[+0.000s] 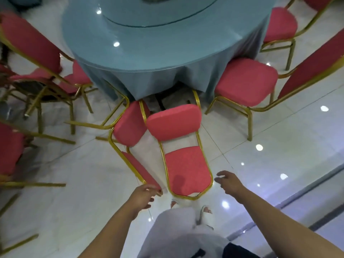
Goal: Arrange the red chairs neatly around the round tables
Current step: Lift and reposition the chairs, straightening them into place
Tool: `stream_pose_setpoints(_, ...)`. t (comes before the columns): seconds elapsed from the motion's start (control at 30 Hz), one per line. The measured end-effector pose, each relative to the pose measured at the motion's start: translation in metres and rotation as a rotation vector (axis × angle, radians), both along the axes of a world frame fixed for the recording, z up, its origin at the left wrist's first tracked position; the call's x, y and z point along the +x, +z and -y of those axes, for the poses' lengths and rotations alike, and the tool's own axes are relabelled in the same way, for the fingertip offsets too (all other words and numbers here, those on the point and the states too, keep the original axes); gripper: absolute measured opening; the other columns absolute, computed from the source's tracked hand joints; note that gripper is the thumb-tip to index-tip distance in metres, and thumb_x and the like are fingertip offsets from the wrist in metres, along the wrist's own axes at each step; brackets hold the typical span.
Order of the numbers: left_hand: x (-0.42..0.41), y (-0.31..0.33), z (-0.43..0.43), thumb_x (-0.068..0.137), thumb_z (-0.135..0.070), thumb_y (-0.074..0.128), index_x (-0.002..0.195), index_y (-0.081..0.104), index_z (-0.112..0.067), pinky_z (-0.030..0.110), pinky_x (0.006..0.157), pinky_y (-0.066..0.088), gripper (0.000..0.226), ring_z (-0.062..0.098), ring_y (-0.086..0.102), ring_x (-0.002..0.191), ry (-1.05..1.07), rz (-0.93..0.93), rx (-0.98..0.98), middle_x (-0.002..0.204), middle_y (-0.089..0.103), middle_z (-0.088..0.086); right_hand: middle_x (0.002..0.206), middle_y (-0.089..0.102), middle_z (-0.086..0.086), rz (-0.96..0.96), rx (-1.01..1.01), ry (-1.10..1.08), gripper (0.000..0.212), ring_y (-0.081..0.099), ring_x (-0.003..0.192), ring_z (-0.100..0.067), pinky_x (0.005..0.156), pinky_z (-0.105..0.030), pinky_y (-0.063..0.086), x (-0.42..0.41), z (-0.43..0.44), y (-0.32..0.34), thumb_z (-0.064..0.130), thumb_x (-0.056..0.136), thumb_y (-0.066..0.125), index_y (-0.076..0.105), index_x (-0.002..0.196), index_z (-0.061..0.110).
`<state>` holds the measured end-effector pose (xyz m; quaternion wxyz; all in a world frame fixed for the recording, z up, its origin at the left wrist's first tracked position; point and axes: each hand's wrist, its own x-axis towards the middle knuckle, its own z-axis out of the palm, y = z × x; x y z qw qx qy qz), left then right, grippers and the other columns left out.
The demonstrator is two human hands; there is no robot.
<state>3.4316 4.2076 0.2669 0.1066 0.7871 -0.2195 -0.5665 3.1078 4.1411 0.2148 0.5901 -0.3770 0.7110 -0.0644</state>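
Note:
Two red chairs with gold frames stand side by side in front of me, seats toward the round table [149, 43] with its blue cloth. The right chair [187, 168] faces the table squarely, its backrest top near my feet. The left chair [130, 125] is turned at an angle, and its backrest edge runs down to my left hand [144, 195], whose fingers touch the backrest's top corner. My right hand [228, 181] hovers open just right of the right chair's backrest, a small gap apart from the frame.
More red chairs ring the table: one at the right [245, 81], one behind it [279, 25], a tilted cluster at the left [35, 53]. Another chair [9, 149] sits at the far left edge. White glossy tile floor [279, 146] lies to the right.

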Motion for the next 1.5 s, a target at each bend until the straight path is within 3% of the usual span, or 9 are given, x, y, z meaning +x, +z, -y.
stream_pose_setpoints(0.23,0.034,-0.033,0.008,0.090,-0.017,0.064,0.097,0.072,-0.024,0.033,0.074,0.059,0.013,0.022,0.069,0.085,0.013,-0.069,0.047,0.100,0.072,0.009,0.099,0.055,-0.011,-0.206,0.182,-0.006,0.036,0.050,0.086,-0.026,0.060,-0.024,0.037,0.006,-0.040,-0.044,0.020,0.092,0.064,0.061,0.124,0.003)
stream_pose_setpoints(0.37,0.045,-0.070,0.034,0.090,-0.018,0.066,0.096,0.067,-0.018,0.035,0.075,0.055,0.007,0.023,0.064,0.085,-0.058,-0.158,0.116,0.100,0.067,0.010,0.116,0.063,-0.015,-0.273,0.194,-0.114,0.037,0.058,0.107,-0.031,0.087,-0.030,0.044,0.022,-0.048,-0.054,0.021,0.093,0.064,0.062,0.125,0.002)
stream_pose_setpoints(0.57,0.045,-0.166,0.070,0.095,-0.017,0.056,0.090,0.063,-0.018,0.032,0.072,0.051,0.009,0.022,0.057,0.085,-0.169,-0.177,0.231,0.084,0.064,0.001,0.098,0.064,-0.008,-0.253,0.236,-0.372,0.034,0.060,0.085,-0.024,0.078,-0.032,0.045,0.049,-0.048,-0.099,0.025,0.090,0.066,0.062,0.121,0.012)
stream_pose_setpoints(0.77,0.035,-0.320,0.080,0.099,-0.025,0.052,0.106,0.060,-0.014,0.038,0.079,0.054,0.015,0.020,0.059,0.091,-0.120,-0.125,0.342,0.097,0.061,0.006,0.111,0.066,-0.006,-0.194,0.274,-0.398,0.044,0.062,0.081,-0.019,0.082,-0.034,0.049,0.060,-0.039,-0.232,0.034,0.089,0.069,0.056,0.128,0.018)
stream_pose_setpoints(0.97,0.018,-0.501,0.092,0.097,-0.041,0.056,0.141,0.044,-0.019,0.033,0.060,0.049,0.051,0.022,0.054,0.090,-0.030,-0.070,0.340,0.105,0.052,0.006,0.151,0.040,-0.012,-0.173,0.274,-0.333,0.089,0.048,0.130,-0.032,0.097,-0.037,0.044,0.047,-0.019,-0.427,0.046,0.079,0.078,0.032,0.151,0.020)
stream_pose_setpoints(1.1,0.010,-0.614,0.107,0.084,-0.062,0.062,0.146,0.036,-0.032,0.058,0.095,0.042,0.073,0.031,0.041,0.134,0.063,-0.072,0.360,0.149,0.042,0.001,0.143,0.047,-0.009,-0.199,0.200,-0.434,0.083,0.053,0.108,-0.023,0.076,-0.027,0.042,0.032,0.008,-0.544,0.045,0.078,0.078,0.039,0.146,0.016)
stream_pose_setpoints(1.23,0.012,-0.701,0.115,0.075,-0.066,0.065,0.135,0.043,-0.017,0.060,0.097,0.046,0.080,0.035,0.056,0.119,0.291,0.166,0.221,0.133,0.056,0.011,0.138,0.046,-0.004,-0.161,0.108,-0.507,0.097,0.055,0.096,-0.017,0.059,-0.017,0.045,0.020,0.042,-0.631,0.045,0.074,0.079,0.026,0.152,0.021)
stream_pose_setpoints(1.33,0.029,-0.733,0.106,0.070,-0.066,0.065,0.129,0.043,-0.023,0.045,0.089,0.047,0.076,0.031,0.055,0.110,0.195,0.412,0.076,0.130,0.052,0.012,0.131,0.053,-0.003,-0.139,0.111,-0.582,0.091,0.060,0.105,-0.025,0.080,-0.035,0.055,0.023,0.059,-0.674,0.052,0.070,0.078,0.034,0.145,0.025)
stream_pose_setpoints(1.5,0.047,-0.735,0.098,0.089,-0.067,0.051,0.145,0.040,-0.030,0.056,0.097,0.049,0.068,0.029,0.056,0.120,0.197,-0.013,0.165,0.140,0.054,0.000,0.101,0.066,-0.001,-0.105,0.185,-0.568,0.053,0.067,0.093,-0.024,0.065,-0.031,0.055,0.014,0.067,-0.677,0.043,0.075,0.079,0.059,0.117,0.017)
